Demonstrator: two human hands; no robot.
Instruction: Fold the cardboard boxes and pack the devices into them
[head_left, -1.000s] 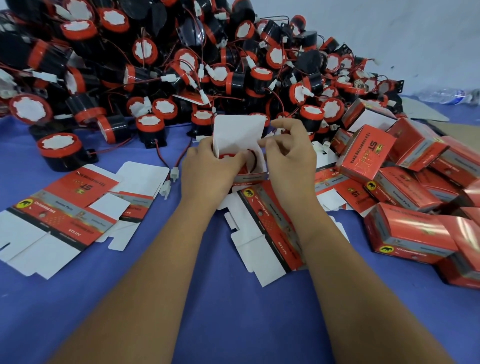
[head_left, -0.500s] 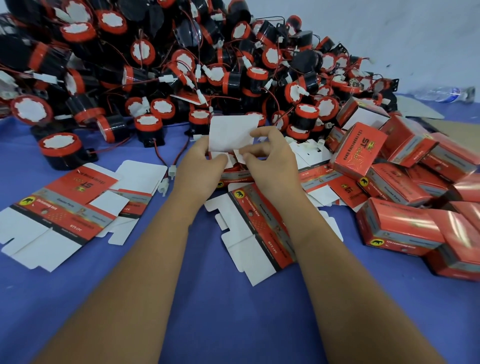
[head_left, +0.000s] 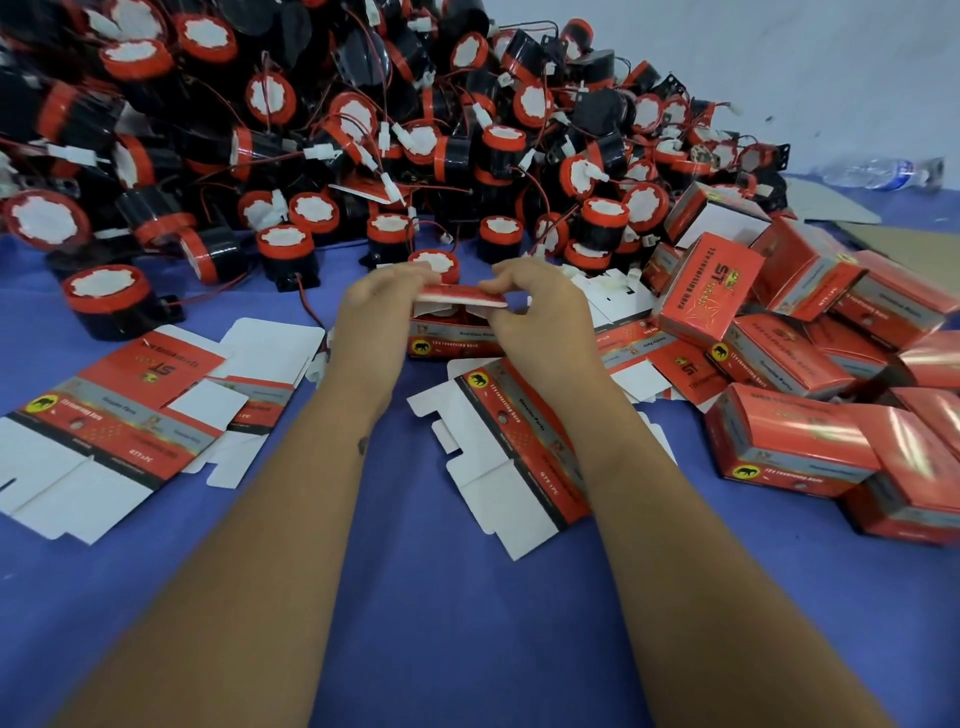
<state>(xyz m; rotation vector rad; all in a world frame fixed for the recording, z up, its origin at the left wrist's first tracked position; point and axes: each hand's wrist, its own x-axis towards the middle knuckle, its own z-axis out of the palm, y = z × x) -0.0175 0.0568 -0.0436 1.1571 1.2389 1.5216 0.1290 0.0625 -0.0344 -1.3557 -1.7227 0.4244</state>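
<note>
A small red cardboard box (head_left: 453, 335) stands on the blue table at the centre, with a device partly visible inside. Its top lid (head_left: 462, 297) is folded nearly flat over the opening. My left hand (head_left: 376, 317) holds the lid's left end with curled fingers. My right hand (head_left: 540, 306) pinches the lid's right end. A big heap of black-and-red round devices (head_left: 363, 135) with red wires fills the back of the table. One flat unfolded box (head_left: 519, 447) lies just in front of my hands.
More flat box blanks (head_left: 119, 415) lie at the left. A pile of closed red boxes (head_left: 810, 374) fills the right side. A clear plastic bottle (head_left: 878, 171) lies at the far right by the wall. Blue cloth (head_left: 441, 623) covers the table.
The white lid flap stood upright over the box; it has now been folded down almost flat. Both hands have dropped with it onto the lid's ends.
</note>
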